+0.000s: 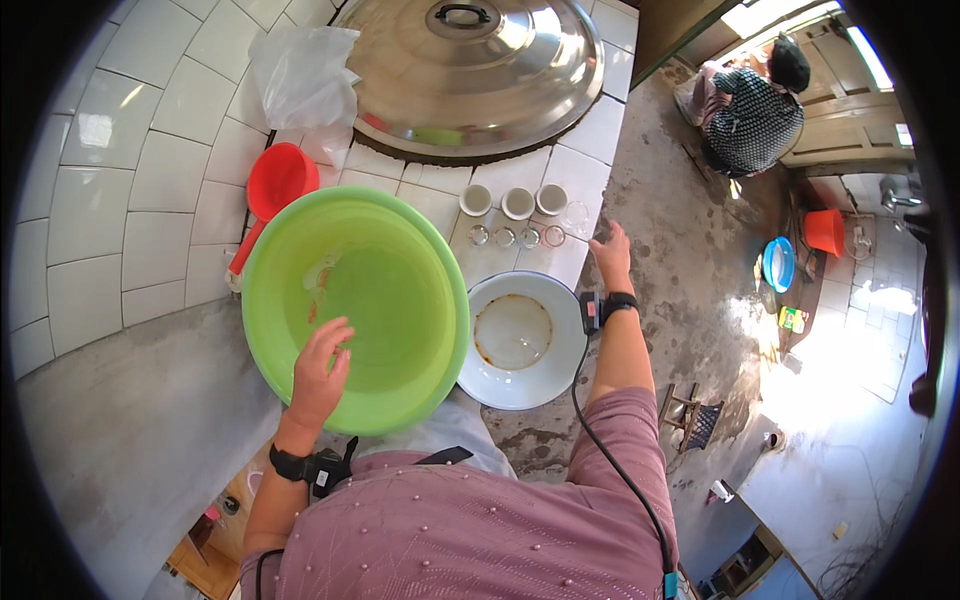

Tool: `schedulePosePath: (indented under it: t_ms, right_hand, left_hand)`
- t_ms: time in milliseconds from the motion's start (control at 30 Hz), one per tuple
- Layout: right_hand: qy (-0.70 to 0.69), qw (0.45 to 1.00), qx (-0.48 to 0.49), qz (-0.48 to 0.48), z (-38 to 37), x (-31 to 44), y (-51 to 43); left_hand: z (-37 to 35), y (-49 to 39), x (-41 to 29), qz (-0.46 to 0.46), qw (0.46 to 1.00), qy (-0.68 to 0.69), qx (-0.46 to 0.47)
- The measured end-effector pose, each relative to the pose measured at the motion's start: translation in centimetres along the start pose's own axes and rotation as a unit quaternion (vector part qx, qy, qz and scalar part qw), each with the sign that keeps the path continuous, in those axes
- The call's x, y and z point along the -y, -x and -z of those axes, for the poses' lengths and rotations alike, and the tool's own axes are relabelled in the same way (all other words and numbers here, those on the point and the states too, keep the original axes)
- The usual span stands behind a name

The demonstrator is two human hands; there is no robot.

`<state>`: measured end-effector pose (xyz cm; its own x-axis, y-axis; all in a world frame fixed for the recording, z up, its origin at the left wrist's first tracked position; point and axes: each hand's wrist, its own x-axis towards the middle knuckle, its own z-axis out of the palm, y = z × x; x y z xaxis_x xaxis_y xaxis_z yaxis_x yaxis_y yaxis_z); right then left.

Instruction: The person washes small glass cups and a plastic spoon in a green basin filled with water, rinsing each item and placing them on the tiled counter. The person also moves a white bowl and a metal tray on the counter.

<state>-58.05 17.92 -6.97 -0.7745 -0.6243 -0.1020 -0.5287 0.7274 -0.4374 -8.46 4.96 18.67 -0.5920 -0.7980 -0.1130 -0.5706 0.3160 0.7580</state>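
My left hand [321, 375] hangs over the near left part of a green plastic basin [375, 409], holding nothing, its fingers slightly curled apart. The basin seems to hold water, and a cloth-like or reddish thing shows inside. Beyond the tiled counter's right edge, my right hand [611, 251] is empty with fingers spread, beside a clear glass [577, 215]. Three white cups [518, 203] stand in a row at the counter's right part, with several small glasses [505, 237] in front of them. A white enamel basin [566, 341] with a stained bottom sits right of the green one.
A large metal lid [480, 90] covers the back of the counter. A red plastic dipper [277, 187] and a clear plastic bag [304, 79] lie at the left wall. A person [754, 120] crouches at the far right, near a blue basin [778, 264] and a red bucket [825, 232].
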Motion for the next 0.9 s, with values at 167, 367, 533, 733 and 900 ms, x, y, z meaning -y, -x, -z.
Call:
schedulePosePath:
  t_ms: [167, 367, 533, 733, 900]
  right_hand:
    - [-0.306, 0.877, 0.264, -0.26, 5.0, -4.3, 10.6]
    - [-0.322, 0.805, 0.358, -0.345, 4.4, -4.7, 23.4]
    - [-0.343, 0.848, 0.247, -0.321, 1.4, -4.7, 26.3]
    - [-0.369, 0.851, 0.198, -0.317, 8.8, -8.3, 27.2]
    - [-0.426, 0.823, 0.165, -0.337, 17.5, -7.1, 21.7]
  left_hand:
    - [-0.4, -0.1, -0.8, -0.034, 0.999, 0.027, 0.003]
    - [-1.2, 0.2, -0.9, -0.037, 0.997, 0.041, 0.047]
    - [-1.8, 0.3, -1.4, -0.076, 0.996, 0.015, 0.049]
    - [-1.7, 1.1, -1.1, -0.075, 0.995, 0.011, 0.063]
    - [-0.8, 2.4, 0.1, -0.05, 0.997, -0.005, 0.061]
